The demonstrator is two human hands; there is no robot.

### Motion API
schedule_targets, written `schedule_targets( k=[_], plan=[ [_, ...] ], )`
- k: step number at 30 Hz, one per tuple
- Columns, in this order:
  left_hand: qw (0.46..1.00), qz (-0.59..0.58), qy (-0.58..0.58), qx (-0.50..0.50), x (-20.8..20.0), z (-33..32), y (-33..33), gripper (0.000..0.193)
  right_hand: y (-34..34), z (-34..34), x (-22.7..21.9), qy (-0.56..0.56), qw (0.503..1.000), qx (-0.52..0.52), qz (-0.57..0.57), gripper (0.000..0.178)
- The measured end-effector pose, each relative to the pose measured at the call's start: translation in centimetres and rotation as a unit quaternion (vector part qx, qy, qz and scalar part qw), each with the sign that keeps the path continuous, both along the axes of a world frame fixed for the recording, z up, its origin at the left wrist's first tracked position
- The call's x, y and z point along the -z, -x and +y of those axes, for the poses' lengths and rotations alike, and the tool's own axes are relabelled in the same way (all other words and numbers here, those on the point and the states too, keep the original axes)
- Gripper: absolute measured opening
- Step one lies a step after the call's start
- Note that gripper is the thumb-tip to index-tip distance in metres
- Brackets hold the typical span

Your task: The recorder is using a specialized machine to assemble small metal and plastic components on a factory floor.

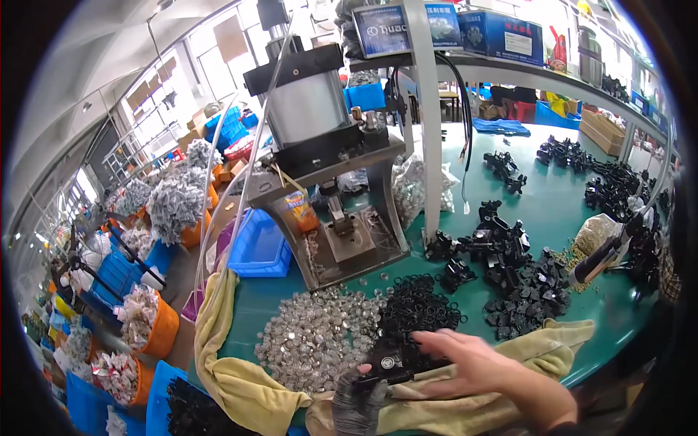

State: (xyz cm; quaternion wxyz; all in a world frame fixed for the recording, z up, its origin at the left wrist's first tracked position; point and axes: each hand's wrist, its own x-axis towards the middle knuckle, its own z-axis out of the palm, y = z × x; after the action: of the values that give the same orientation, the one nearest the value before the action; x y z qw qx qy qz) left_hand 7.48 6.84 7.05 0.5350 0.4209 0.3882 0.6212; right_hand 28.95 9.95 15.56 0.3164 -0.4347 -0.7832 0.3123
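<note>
My left hand (359,407), in a grey glove with a bare thumb tip, grips a black moulded housing (392,361) with a round pale centre, low in the middle of the view. Over the housing's right side reaches my bare right hand (465,367), its fingers stretched out and slightly blurred. Whether its fingertips touch the housing I cannot tell. Just beyond the hands lie a heap of small clear, shiny round caps (313,338) and a heap of black rings (422,298). A yellow cloth (516,356) is spread under my right hand.
A bench press (305,109) stands behind the caps, beside a blue tray (258,247). On the green table (542,211) are black housings (498,243), flat black pieces (531,298) and small brass-coloured parts (578,254). A white post (429,131) rises to a shelf. Bins stand at left.
</note>
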Motion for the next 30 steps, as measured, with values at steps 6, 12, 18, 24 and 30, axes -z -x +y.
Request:
schedule_targets(
  k=[6, 12, 18, 24, 30],
  plan=[
    [1.000, 0.024, 0.011, 0.006, -3.5, 7.9, 0.8, 0.034, -7.4, -6.5, 6.3, -0.169, 0.946, 0.130, -0.243, 0.044],
    [1.000, -0.030, 0.003, -0.005, -3.0, 19.3, 0.8, 0.033, -7.7, -7.4, 8.4, -0.176, 0.968, 0.127, -0.126, 0.010],
    [0.998, -0.041, 0.005, -0.040, -0.6, 28.8, 0.4, 0.032, -8.1, -6.9, 7.4, -0.091, 0.982, 0.139, -0.092, 0.018],
    [0.998, 0.009, 0.027, -0.058, 0.1, 31.6, 1.1, 0.032, -8.3, -0.8, 5.3, 0.072, 0.975, 0.206, 0.045, 0.014],
    [0.997, -0.023, 0.050, -0.055, 0.0, 32.1, -0.1, 0.033, -5.9, 4.2, 9.0, 0.010, 0.950, 0.248, 0.189, 0.008]
  ],
)
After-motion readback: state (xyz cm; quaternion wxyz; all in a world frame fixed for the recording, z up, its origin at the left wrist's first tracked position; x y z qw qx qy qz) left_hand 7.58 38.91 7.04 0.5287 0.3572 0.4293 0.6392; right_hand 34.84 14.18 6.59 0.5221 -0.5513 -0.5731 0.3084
